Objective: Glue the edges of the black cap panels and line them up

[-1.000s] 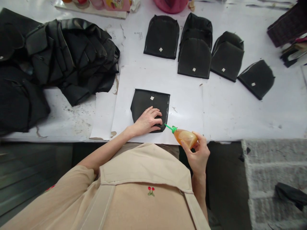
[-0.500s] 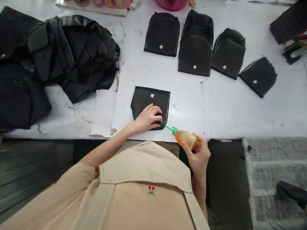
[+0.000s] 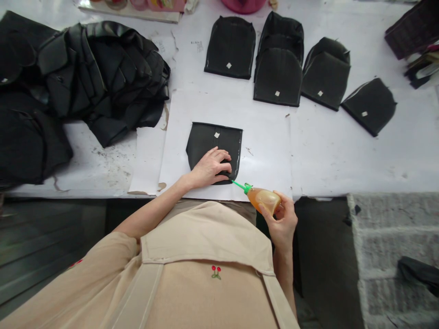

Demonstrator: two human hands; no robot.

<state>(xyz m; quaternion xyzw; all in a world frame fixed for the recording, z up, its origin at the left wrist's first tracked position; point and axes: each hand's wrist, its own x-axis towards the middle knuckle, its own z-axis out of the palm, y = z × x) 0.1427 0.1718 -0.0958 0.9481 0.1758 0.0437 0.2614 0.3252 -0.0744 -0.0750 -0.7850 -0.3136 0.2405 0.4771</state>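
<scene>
A black fabric piece (image 3: 206, 141) with a small white tag lies on the white-covered table, a pale wet-looking line along its right edge. My left hand (image 3: 211, 168) rests on its lower part, fingers spread and slightly bent, holding nothing. In my right hand (image 3: 284, 221) is a squeeze bottle (image 3: 263, 199) of amber liquid, tilted to the left. The tip of its green nozzle (image 3: 240, 185) is at the piece's lower right corner, close to my left thumb.
Several similar black pieces (image 3: 229, 48) lie across the back. A large heap of black pieces (image 3: 103, 77) covers the left of the table (image 3: 343, 151). A pink container (image 3: 244, 4) and a dark box (image 3: 413, 29) stand at the back.
The bottle and my right hand have shifted slightly left, and the nozzle tip has moved along the piece's lower corner. My left hand keeps its place on the piece.
</scene>
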